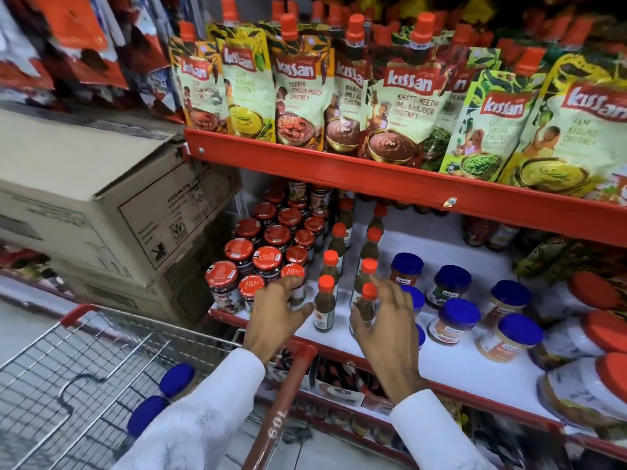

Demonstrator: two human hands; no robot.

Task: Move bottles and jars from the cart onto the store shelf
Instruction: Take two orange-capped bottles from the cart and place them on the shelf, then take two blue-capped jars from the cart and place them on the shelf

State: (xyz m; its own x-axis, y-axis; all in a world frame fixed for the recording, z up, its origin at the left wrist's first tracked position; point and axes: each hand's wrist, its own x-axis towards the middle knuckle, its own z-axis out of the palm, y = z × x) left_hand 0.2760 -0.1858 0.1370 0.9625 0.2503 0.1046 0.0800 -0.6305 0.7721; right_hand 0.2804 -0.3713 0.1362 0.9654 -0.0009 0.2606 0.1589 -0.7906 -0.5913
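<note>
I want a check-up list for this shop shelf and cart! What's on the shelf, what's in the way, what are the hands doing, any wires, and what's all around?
Surface: white shelf, partly filled.
Job's things: two rows of orange-capped bottles; red-lidded jars; blue-lidded jars; two blue lids in cart.
Clutter: cardboard boxes left of the shelf.
Hands: left hand open beside front bottle; right hand around front bottle.
Cables: nothing seen.
Surroundings: chutney pouches above.

Both arms in white sleeves reaching forward, left hand [276,315] palm down with fingers spread, right hand [386,320] fingers curled loosely, thumb out, neither gripping
</note>
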